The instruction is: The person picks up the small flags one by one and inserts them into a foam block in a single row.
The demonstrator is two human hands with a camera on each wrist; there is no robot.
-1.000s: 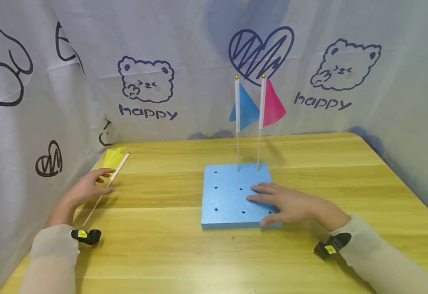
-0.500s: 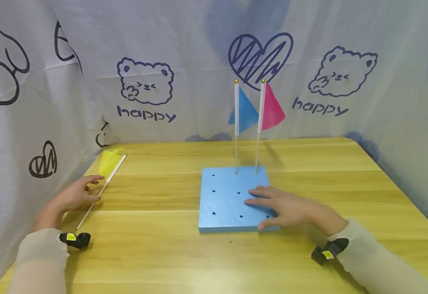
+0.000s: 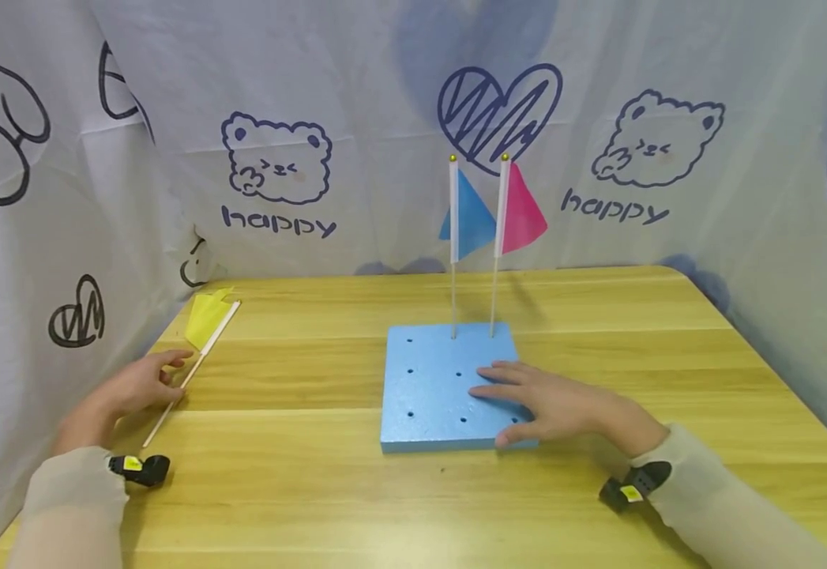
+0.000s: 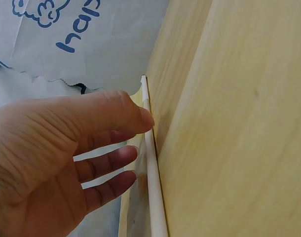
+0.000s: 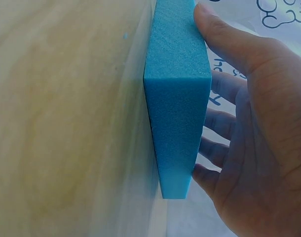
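A yellow flag (image 3: 206,318) on a thin white stick (image 3: 166,420) lies aslant on the left of the table. My left hand (image 3: 133,389) is over the stick just below the cloth; in the left wrist view, the thumb tip (image 4: 146,120) is right at the stick and the other fingers are spaced apart, loosely bent. My right hand (image 3: 551,401) rests fingers spread on the right side of a light-blue foam block (image 3: 427,395) with several small holes, its thumb at the front edge. Upright in the block's back row stand a blue flag (image 3: 473,217) and a pink flag (image 3: 521,213).
The wooden table (image 3: 278,490) bears the block near its middle. A white curtain (image 3: 377,118) printed with bears, hearts and "happy" closes off the back and both sides; on the left it hangs close beside my left hand.
My left hand has slid down and left along the stick, away from the cloth end. The right hand stays on the block. The head view has shifted slightly.
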